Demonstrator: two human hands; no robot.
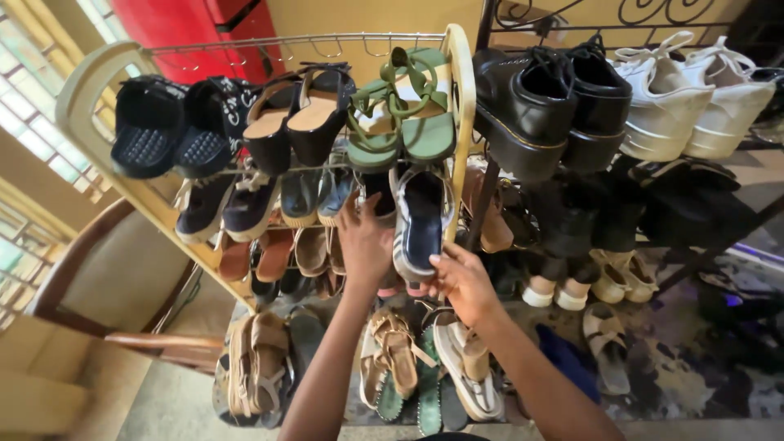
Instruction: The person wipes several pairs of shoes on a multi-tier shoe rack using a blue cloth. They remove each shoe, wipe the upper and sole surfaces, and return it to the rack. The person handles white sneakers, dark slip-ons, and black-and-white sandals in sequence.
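Sneakers sit under both my hands on the second tier of the cream shoe rack (82,90). My right hand (461,282) has its grip closed on the heel end of a dark blue sneaker with a white sole (420,220), thumb on the rim and fingers wrapped beneath; the shoe stands almost on its toe, leaning against the rack's right post. My left hand (365,241) reaches up beside it, fingers spread fairly wide and pressed against the dark shoe (377,189) just left of the sneaker. Whether that hand actually holds anything I cannot tell, since its fingertips are hidden among the shoes.

Above my hands, on the top tier, stand green strappy sandals (404,110), black-and-tan wedges (298,110) and black slip-ons (175,122). Further left on my tier are more dark sneakers (229,204) and a pair of denim-blue shoes (318,196). Brown sandals (278,253) fill the tier below. On the floor lie tan strappy sandals (253,363) and a white-soled sandal (465,367) just beneath my right wrist.

To the right, a black metal rack (490,175) carries chunky black lace-up shoes (547,98) and white platform sneakers (694,90).
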